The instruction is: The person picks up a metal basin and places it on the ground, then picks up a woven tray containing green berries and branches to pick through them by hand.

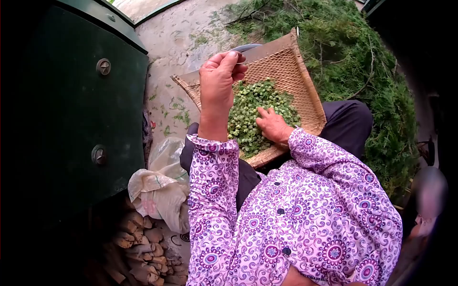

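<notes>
My left hand (222, 78) is raised above the near left side of a woven wicker tray (305, 78), its thumb and fingers pinched together. Whatever they hold is too small to make out. A heap of small, knobbly green cones (248, 117) covers the middle and near part of the tray. My right hand (274, 125) rests on the right side of this heap, fingertips touching the cones and fingers somewhat apart. The tray lies across my lap, between my dark-trousered knees (350, 124).
Cut evergreen branches (343, 43) are piled at the right and back. A dark green metal door (71, 95) stands at left. Beside my left leg sits a crumpled pale sack (160, 190), with split firewood (143, 238) behind it. Green sprigs litter the concrete floor (167, 57).
</notes>
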Demonstrator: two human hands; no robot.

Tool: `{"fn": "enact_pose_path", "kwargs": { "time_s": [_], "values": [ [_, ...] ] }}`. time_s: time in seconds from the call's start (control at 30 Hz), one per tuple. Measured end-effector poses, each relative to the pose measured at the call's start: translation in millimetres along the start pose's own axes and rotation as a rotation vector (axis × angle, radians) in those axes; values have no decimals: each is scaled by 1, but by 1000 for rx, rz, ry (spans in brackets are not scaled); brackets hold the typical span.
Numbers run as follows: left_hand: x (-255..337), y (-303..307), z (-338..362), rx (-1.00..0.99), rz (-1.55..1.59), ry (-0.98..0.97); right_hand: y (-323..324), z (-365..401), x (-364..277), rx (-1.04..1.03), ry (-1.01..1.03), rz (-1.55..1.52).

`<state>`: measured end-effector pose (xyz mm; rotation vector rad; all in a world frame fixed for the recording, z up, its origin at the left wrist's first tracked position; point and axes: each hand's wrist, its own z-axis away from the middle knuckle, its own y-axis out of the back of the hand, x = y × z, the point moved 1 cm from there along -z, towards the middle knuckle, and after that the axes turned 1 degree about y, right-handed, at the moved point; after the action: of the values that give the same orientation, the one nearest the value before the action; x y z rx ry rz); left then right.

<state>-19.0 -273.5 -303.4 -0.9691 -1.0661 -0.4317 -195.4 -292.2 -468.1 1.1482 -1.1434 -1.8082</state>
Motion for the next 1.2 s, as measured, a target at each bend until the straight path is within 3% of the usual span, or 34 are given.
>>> {"fn": "enact_pose_path", "kwargs": {
  "time_s": [0.13,0.17,0.27,0.33,0.4,0.43,0.53,0.63,0.83,0.93,1.07,1.2],
  "values": [
    [1,3,0,-2,7,-15,19,-3,44,-51,-263,102],
    [1,3,0,-4,4,-11,21,-3,47,-7,-240,124],
    [-4,1,1,-10,-8,4,23,-5,15,117,168,156],
    [-4,-2,-1,-4,-20,8,12,-4,-25,-21,360,20],
    [-7,0,-2,-12,-25,7,-21,0,-46,-29,458,6],
    [-8,1,-2,-7,-28,13,-28,1,-52,-109,430,131],
    [-11,2,1,-4,-32,30,-26,0,-53,-113,337,47],
    [-7,0,0,-3,-24,29,-19,-11,-52,-278,276,87],
    [-7,-2,0,-16,-20,22,-21,-6,-57,-207,336,295],
    [-6,0,2,-21,-30,26,-22,-14,-61,-361,331,500],
    [-6,-1,2,-47,-24,28,-12,-1,-57,-319,270,414],
    [-4,1,2,-42,-21,34,-9,-6,-53,-391,278,538]
  ]
}}
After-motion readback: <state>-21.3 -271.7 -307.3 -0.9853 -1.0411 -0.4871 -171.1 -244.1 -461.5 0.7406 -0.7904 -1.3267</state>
